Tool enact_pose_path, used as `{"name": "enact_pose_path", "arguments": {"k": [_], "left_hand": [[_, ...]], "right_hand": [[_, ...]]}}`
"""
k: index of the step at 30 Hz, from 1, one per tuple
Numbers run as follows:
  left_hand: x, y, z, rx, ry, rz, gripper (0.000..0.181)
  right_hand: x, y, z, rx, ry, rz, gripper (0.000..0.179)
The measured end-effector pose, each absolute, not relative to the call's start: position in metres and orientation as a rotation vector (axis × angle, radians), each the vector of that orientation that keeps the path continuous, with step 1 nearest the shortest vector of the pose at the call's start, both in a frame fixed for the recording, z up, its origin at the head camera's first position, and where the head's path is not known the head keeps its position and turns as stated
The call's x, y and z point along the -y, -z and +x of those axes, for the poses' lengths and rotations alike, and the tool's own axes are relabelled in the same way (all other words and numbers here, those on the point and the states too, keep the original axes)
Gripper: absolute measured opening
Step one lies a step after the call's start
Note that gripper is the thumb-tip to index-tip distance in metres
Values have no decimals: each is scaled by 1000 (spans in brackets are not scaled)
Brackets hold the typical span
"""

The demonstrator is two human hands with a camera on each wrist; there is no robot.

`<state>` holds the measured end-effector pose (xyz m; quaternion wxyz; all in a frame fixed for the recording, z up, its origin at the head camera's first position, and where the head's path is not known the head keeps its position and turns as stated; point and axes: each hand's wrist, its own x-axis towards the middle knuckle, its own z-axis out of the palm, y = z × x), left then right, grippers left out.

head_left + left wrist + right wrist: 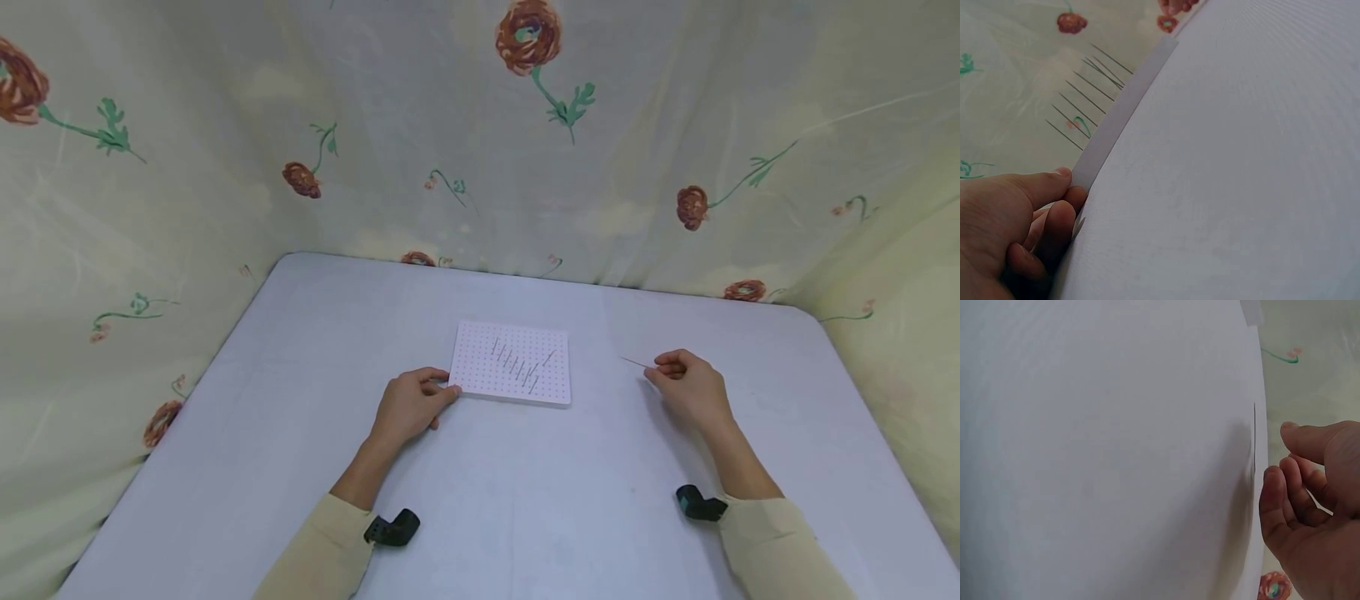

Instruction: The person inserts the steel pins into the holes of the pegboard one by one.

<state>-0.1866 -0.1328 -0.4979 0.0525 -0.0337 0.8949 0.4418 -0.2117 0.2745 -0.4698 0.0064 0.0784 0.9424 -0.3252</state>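
Note:
A white pegboard (480, 379) covered in small holes lies on the table, with several thin dark needles (510, 360) standing in it. My left hand (408, 407) grips the board's near left corner; in the left wrist view the thumb lies along its edge (1122, 109) and curled fingers sit at its side. Well right of the board, my right hand (690, 387) is raised over the table, thumb and forefinger together at the end of one thin needle (633, 362) that points left. The right wrist view has the needle (1254, 437) beyond curled fingertips.
A white cloth covers the table (465, 517). Flower-printed curtains (600, 183) surround its back and both sides. Dark wrist cameras (393, 529) sit at both sleeve cuffs.

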Motion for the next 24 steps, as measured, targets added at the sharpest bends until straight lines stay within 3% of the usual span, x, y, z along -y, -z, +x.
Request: {"name": "enact_pose_path", "arguments": {"k": [24], "left_hand": [[133, 498, -187, -2736, -1325, -101, 42]], "right_hand": [[-285, 474, -211, -2953, 866, 254, 35]]}}
